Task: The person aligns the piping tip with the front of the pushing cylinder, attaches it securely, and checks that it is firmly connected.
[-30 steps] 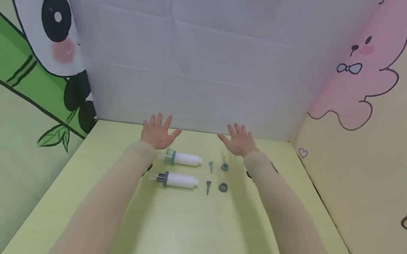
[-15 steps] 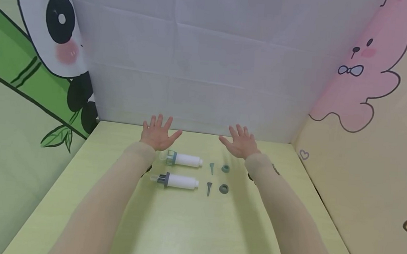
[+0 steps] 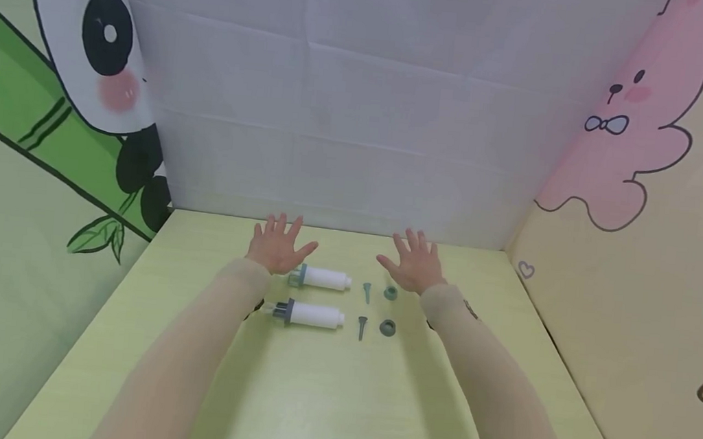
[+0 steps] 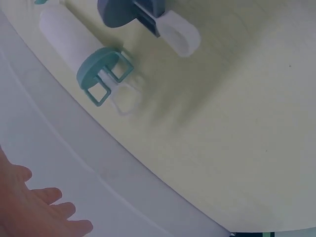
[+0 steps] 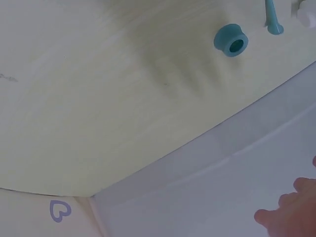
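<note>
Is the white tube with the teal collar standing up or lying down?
Lying down: in the head and left wrist views, the teal-collared tube is stretched lengthwise along the table, on its side.

Layout on the desk (image 3: pixel 313 396): in the head view, two rows lie on the near side of the left hand (image 3: pixel 276 249) and right hand (image 3: pixel 415 264). Back row, left to right: rear syringe (image 3: pixel 325 278), just beside the left hand; rear nozzle (image 3: pixel 367 292); rear cap (image 3: pixel 390 293), near the right hand. Front row, likewise: front syringe (image 3: pixel 314 315), front nozzle (image 3: pixel 362 326), front cap (image 3: pixel 388 328).
</note>
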Tool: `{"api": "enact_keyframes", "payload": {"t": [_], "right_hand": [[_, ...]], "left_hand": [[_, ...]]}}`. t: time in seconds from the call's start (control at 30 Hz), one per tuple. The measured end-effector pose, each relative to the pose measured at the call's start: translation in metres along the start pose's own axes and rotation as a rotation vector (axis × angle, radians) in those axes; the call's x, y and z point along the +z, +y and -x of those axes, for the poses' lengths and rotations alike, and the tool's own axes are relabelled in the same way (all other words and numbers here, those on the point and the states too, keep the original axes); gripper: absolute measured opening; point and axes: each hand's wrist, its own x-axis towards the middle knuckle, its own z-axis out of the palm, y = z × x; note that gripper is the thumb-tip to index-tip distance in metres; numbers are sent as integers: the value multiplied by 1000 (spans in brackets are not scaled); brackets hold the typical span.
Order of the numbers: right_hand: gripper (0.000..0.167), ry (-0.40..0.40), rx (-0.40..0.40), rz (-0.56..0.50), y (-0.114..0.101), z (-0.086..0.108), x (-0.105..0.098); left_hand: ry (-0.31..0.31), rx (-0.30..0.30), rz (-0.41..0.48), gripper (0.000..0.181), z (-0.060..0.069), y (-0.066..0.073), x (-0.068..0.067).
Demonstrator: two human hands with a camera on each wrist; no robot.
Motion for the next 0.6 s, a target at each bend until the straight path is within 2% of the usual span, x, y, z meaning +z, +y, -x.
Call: {"api": "enact_keyframes", "payload": {"t": [0.27,0.47,0.6], "right_hand": [[84,-22,-14,-52,-3,7,17],[86,-28,-36,-74,-6,11,26],[83,-14,-50,-98,-7,16,35]], "left_hand": [[8,83,6,77,6,4,27],[-7,165,-6,68,10,17,39],[-11,202,-34,54,11,27,46]]}}
